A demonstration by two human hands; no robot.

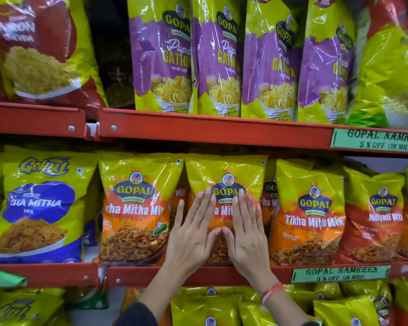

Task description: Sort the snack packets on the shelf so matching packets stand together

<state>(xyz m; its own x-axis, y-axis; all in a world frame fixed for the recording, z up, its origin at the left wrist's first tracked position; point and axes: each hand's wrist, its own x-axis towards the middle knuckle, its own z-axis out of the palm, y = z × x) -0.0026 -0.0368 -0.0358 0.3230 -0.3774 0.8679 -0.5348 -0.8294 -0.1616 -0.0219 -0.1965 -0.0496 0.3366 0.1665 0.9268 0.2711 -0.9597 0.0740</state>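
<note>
On the middle shelf stand orange-and-yellow Tikha Mitha Mix packets. My left hand (190,234) and my right hand (246,234) lie flat, fingers apart, on the front of the middle packet (224,175), thumbs touching. A matching packet (134,208) stands to its left and another (309,212) to its right. A blue Gokul Tikha Mitha packet (40,208) stands at the far left. A red Nadiyadi Mix packet (375,215) stands at the right. More packets sit half hidden behind the front row.
The red shelf rail (198,275) runs below the packets, with a green price label (339,274). The upper shelf (210,130) holds several purple Papdi Gathiya packets (165,55) and a red packet (33,48). More yellow packets (205,309) fill the shelf below.
</note>
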